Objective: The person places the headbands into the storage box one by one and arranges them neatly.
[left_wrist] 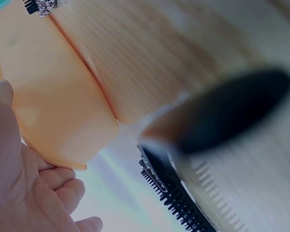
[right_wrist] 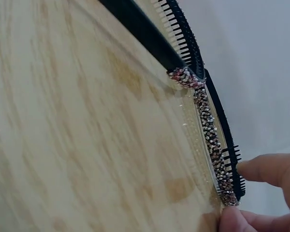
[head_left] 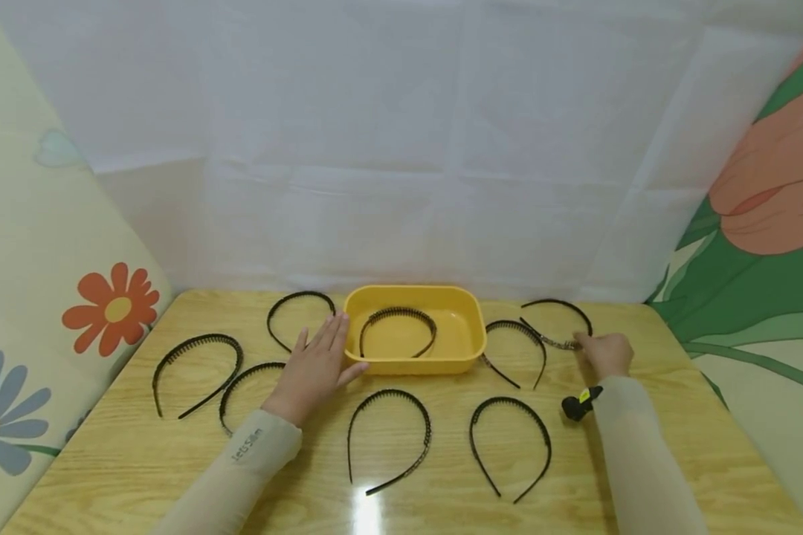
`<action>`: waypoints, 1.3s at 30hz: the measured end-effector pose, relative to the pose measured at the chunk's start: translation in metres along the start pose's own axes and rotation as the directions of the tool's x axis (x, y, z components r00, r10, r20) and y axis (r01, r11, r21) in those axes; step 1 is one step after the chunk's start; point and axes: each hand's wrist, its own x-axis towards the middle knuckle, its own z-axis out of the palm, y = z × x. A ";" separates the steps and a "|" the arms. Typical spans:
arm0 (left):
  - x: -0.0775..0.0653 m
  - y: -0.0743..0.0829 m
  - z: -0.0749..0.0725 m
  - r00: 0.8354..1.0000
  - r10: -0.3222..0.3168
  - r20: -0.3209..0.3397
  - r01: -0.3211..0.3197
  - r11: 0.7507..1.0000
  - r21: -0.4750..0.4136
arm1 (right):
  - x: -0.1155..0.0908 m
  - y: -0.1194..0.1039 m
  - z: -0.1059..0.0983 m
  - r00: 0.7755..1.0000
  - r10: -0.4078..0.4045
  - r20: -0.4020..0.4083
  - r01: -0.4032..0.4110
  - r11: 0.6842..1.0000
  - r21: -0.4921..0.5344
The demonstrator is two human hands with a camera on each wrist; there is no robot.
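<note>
Black headband (right_wrist: 211, 133) near far table (head_left: 696, 446) edge, right hand (head_left: 605, 354) pinching; left hand (head_left: 316, 369) straight-fingered against basket (head_left: 415, 367); I judge crossing headband (head_left: 510, 324) could snag lift

Over the table's (head_left: 451, 461) front left, the left cuff (head_left: 277, 438) bore dark lettering (head_left: 247, 444), seemingly "LetsSlim"; toward the right edge, the yellow label (head_left: 585, 396) on a black wrist device (head_left: 572, 409) was too small to read
</note>
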 end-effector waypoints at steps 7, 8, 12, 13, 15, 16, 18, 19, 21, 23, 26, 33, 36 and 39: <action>0.001 0.000 -0.001 1.000 -0.002 0.001 0.002 1.000 -0.001 | 0.001 -0.001 0.001 0.999 0.013 -0.031 -0.013 1.000 0.000; 0.001 0.000 -0.001 1.000 -0.003 0.002 0.003 1.000 -0.002 | 0.001 0.000 0.002 0.999 0.012 -0.034 -0.012 1.000 -0.001; -0.003 0.001 -0.001 1.000 -0.006 0.006 0.006 1.000 -0.006 | 0.001 0.005 0.003 0.998 0.028 -0.048 -0.029 1.000 -0.003; -0.003 0.002 0.000 1.000 -0.006 0.005 0.006 1.000 -0.010 | 0.002 0.007 0.003 0.998 0.036 -0.049 -0.036 0.999 0.000; -0.004 0.002 0.000 1.000 -0.006 0.001 0.006 1.000 -0.017 | 0.002 0.009 0.004 0.997 0.053 -0.054 -0.053 0.999 0.000; -0.005 0.002 0.000 1.000 -0.006 0.000 0.006 1.000 -0.017 | 0.003 0.009 0.004 0.997 0.058 -0.055 -0.058 0.998 0.003; -0.006 0.002 0.001 1.000 -0.007 -0.002 0.007 1.000 -0.018 | 0.004 0.010 0.004 0.996 0.069 -0.053 -0.069 0.998 0.007; -0.006 0.002 0.001 1.000 -0.007 -0.004 0.007 1.000 -0.017 | 0.005 0.010 0.003 0.996 0.074 -0.052 -0.073 0.997 0.011; -0.005 0.001 0.001 1.000 -0.007 -0.006 0.007 1.000 -0.013 | 0.006 0.008 0.001 0.995 0.084 -0.045 -0.083 0.996 0.027; -0.005 0.000 0.001 1.000 -0.007 -0.009 0.007 1.000 -0.008 | 0.008 0.006 -0.001 0.995 0.099 -0.027 -0.097 0.994 0.046; -0.004 -0.001 0.000 1.000 -0.008 -0.009 0.008 1.000 -0.004 | 0.010 0.003 -0.004 0.993 0.118 0.002 -0.118 0.990 0.075; -0.004 -0.001 -0.002 1.000 -0.013 0.002 0.013 1.000 -0.018 | 0.012 0.001 -0.008 0.986 0.161 0.046 -0.167 0.966 0.200; -0.003 0.001 -0.002 1.000 -0.011 -0.002 0.011 1.000 -0.028 | 0.012 0.002 -0.009 0.987 0.154 0.052 -0.161 0.966 0.202; -0.003 0.002 -0.002 1.000 -0.006 -0.003 0.005 0.999 -0.032 | 0.011 0.002 -0.010 0.988 0.148 0.045 -0.154 0.967 0.205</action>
